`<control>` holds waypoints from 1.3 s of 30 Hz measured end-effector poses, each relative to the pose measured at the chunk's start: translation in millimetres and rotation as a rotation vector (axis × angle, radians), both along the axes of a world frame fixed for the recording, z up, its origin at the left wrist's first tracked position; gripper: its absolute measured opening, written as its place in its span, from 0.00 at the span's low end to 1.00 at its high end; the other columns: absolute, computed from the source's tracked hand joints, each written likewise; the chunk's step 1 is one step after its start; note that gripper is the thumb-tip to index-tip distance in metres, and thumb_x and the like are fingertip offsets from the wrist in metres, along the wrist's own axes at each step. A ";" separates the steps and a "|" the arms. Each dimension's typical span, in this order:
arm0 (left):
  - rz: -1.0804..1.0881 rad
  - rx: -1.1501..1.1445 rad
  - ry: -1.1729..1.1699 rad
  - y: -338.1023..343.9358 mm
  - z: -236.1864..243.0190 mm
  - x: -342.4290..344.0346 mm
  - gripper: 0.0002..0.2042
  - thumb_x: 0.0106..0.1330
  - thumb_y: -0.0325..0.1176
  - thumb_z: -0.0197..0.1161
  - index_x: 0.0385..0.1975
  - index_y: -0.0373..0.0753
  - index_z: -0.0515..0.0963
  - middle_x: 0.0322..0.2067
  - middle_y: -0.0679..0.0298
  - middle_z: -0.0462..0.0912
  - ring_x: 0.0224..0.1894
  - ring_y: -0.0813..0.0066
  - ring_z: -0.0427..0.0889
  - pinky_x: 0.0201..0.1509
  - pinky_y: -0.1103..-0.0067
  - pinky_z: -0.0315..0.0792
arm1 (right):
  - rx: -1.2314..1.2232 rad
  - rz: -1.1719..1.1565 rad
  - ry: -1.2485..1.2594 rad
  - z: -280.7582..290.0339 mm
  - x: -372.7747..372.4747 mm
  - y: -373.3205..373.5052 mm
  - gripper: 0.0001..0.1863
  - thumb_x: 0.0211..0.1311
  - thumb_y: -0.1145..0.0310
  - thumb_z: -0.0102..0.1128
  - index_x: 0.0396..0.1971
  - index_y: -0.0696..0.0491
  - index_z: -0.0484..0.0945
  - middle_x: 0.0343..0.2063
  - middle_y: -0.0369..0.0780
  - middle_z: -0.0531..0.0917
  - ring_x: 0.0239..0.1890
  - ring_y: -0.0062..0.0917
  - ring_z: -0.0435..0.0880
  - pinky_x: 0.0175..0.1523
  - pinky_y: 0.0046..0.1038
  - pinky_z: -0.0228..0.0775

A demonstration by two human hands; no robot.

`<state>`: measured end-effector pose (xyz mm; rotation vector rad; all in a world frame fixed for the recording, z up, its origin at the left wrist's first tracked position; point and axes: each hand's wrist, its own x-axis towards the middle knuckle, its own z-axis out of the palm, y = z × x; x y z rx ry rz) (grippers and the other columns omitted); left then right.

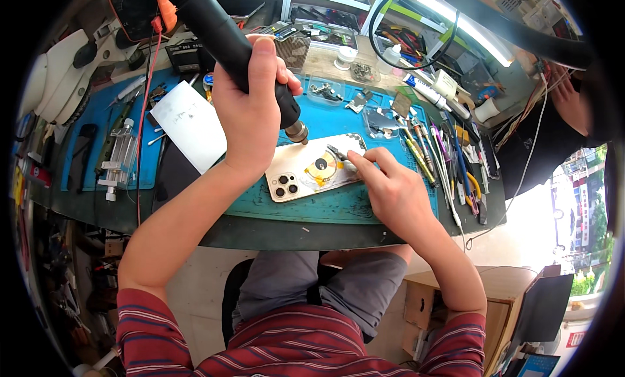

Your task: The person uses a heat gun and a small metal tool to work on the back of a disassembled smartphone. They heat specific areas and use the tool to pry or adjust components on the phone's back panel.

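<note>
My left hand (250, 110) grips a black hot-air gun (215, 32), its metal nozzle (298, 131) pointing down over the upper edge of a gold phone (282, 162). The phone lies on a blue mat (254, 211), three camera lenses at its lower left and an exposed coil (320, 164) with yellow parts in the middle of its back. My right hand (387, 185) pinches a slim metal tool (336, 151) at the coil's upper right; its exact kind is hard to tell.
A white paper (189, 126), a clamp fixture (118, 161), a microscope (55, 81) and multimeter stand left. Small part trays (325, 91) lie behind the phone, pens and pliers (475, 188) right. Another person's hand (569, 100) is at far right; shelves (325, 3) stand behind.
</note>
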<state>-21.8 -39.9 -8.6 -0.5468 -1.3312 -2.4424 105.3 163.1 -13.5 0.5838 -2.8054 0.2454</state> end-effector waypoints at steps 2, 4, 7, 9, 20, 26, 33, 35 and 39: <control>-0.009 0.003 0.002 0.4 -0.9 -0.2 0.15 0.79 0.42 0.57 0.52 0.37 0.71 0.27 0.67 0.73 0.30 0.77 0.77 0.38 0.74 0.77 | 0.011 0.000 0.010 -1.1 0.4 -1.0 0.25 0.56 0.82 0.59 0.57 0.56 0.80 0.43 0.40 0.81 0.37 0.34 0.86 0.38 0.33 0.81; -0.008 0.002 0.004 0.8 -1.2 0.3 0.14 0.79 0.42 0.57 0.52 0.37 0.71 0.27 0.67 0.73 0.30 0.77 0.77 0.38 0.74 0.77 | 0.011 0.003 0.006 -2.7 0.2 -0.7 0.25 0.56 0.82 0.58 0.57 0.56 0.80 0.43 0.40 0.81 0.37 0.34 0.86 0.38 0.33 0.81; -0.004 0.000 0.004 1.0 -1.1 0.5 0.14 0.79 0.42 0.57 0.51 0.37 0.71 0.27 0.67 0.74 0.30 0.77 0.77 0.37 0.74 0.77 | -0.041 0.012 0.010 -5.9 -1.7 1.1 0.25 0.56 0.83 0.58 0.57 0.56 0.80 0.42 0.40 0.81 0.36 0.34 0.86 0.39 0.33 0.81; -0.001 -0.001 0.007 1.1 -0.9 0.6 0.14 0.79 0.42 0.57 0.51 0.37 0.71 0.27 0.67 0.74 0.30 0.77 0.77 0.37 0.74 0.77 | -0.054 0.015 0.009 -6.1 -1.6 1.0 0.25 0.56 0.83 0.58 0.57 0.56 0.80 0.42 0.40 0.81 0.36 0.35 0.86 0.39 0.33 0.81; -0.006 0.060 0.016 3.5 1.9 0.6 0.14 0.77 0.41 0.62 0.46 0.36 0.71 0.24 0.66 0.76 0.26 0.79 0.77 0.35 0.78 0.76 | -0.072 0.017 0.016 -8.1 -1.8 1.4 0.25 0.56 0.83 0.58 0.56 0.56 0.80 0.41 0.40 0.81 0.35 0.36 0.86 0.38 0.34 0.81; 0.005 -0.017 0.031 1.6 -0.8 0.6 0.13 0.79 0.41 0.56 0.51 0.37 0.72 0.27 0.67 0.74 0.29 0.77 0.77 0.36 0.74 0.77 | -0.071 0.009 0.058 -10.8 -1.7 0.9 0.25 0.56 0.83 0.58 0.56 0.55 0.81 0.39 0.39 0.81 0.33 0.35 0.85 0.36 0.33 0.80; 0.009 -0.032 0.026 1.7 -0.5 0.3 0.13 0.79 0.41 0.57 0.51 0.37 0.72 0.27 0.66 0.74 0.29 0.77 0.77 0.37 0.74 0.77 | -0.016 -0.021 0.124 -13.4 0.0 -3.3 0.24 0.57 0.81 0.59 0.56 0.54 0.81 0.38 0.38 0.80 0.32 0.31 0.85 0.35 0.31 0.80; 0.016 -0.030 0.021 2.1 -0.1 0.4 0.13 0.79 0.41 0.57 0.51 0.37 0.72 0.27 0.66 0.74 0.29 0.77 0.77 0.37 0.74 0.77 | -0.011 -0.011 0.123 -12.7 -1.3 -3.1 0.24 0.57 0.80 0.59 0.56 0.55 0.81 0.38 0.38 0.80 0.32 0.31 0.85 0.36 0.31 0.80; 0.012 -0.036 0.029 0.4 -1.3 -0.8 0.13 0.79 0.41 0.57 0.52 0.38 0.72 0.27 0.66 0.74 0.29 0.77 0.77 0.37 0.74 0.77 | 0.002 0.015 0.114 -13.3 -3.3 -1.1 0.24 0.56 0.81 0.59 0.56 0.56 0.81 0.37 0.39 0.79 0.33 0.31 0.84 0.36 0.31 0.80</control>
